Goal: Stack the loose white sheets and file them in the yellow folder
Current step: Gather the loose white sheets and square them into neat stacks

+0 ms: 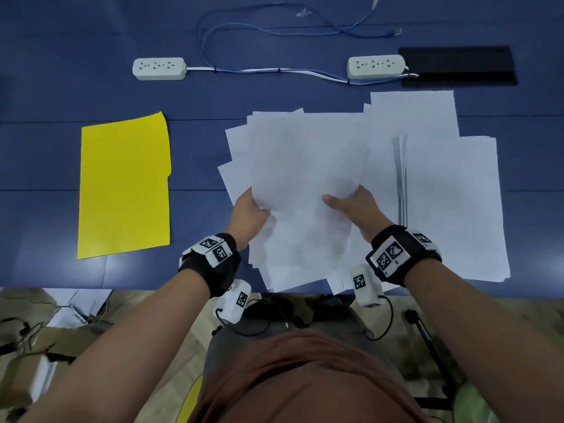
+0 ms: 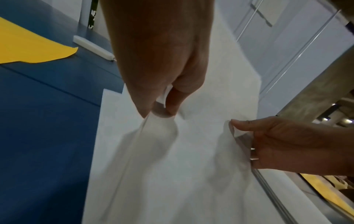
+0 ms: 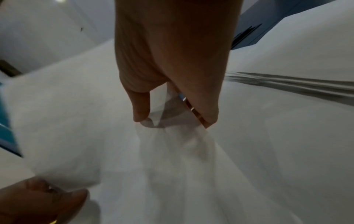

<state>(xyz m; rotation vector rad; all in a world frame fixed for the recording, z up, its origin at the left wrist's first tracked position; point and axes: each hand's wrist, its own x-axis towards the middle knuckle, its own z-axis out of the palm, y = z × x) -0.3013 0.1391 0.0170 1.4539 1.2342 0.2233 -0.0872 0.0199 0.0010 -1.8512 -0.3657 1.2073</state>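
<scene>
A fanned bundle of white sheets (image 1: 305, 166) is lifted over the blue table, held by both hands. My left hand (image 1: 251, 209) pinches its left edge, thumb on top (image 2: 159, 109). My right hand (image 1: 351, 203) pinches the right edge, thumb over the paper (image 3: 153, 119). More white sheets (image 1: 451, 209) lie spread flat to the right, one with grey streaks. The closed yellow folder (image 1: 125, 187) lies flat at the left, apart from the paper, its corner also in the left wrist view (image 2: 34, 45).
Two white power strips (image 1: 159, 68) (image 1: 376, 66) with blue cables lie at the back. A black mat (image 1: 457, 66) sits back right. The table's front edge (image 1: 122, 285) runs just before my wrists; boxes and cables lie on the floor below.
</scene>
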